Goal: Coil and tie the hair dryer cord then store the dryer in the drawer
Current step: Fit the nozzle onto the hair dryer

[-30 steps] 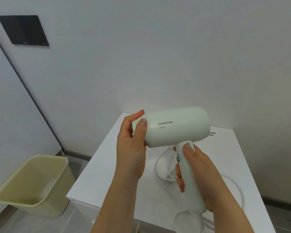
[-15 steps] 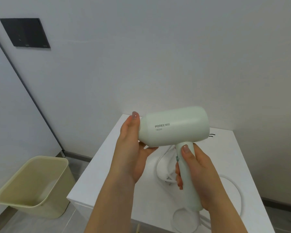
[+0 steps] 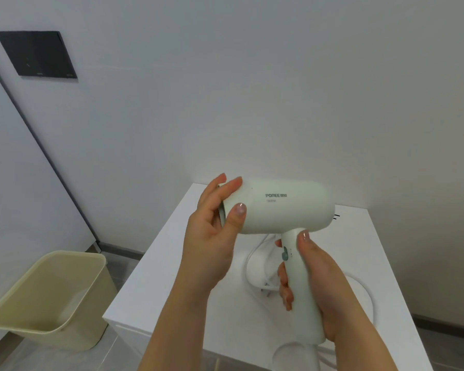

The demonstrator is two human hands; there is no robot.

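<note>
Pale-green hair dryer [image 3: 284,207] over cabinet [image 3: 158,277], right hand [image 3: 316,285] grip wrapped round handle, left hand [image 3: 214,236] grip clasping nozzle end

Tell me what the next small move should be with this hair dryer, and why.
Probably let the left hand come off the barrel of the hair dryer and reach down for the cord. The right hand grips the handle, so it can likely carry the dryer alone, while the cord lies in loose, untied loops on the white cabinet beneath.
</note>
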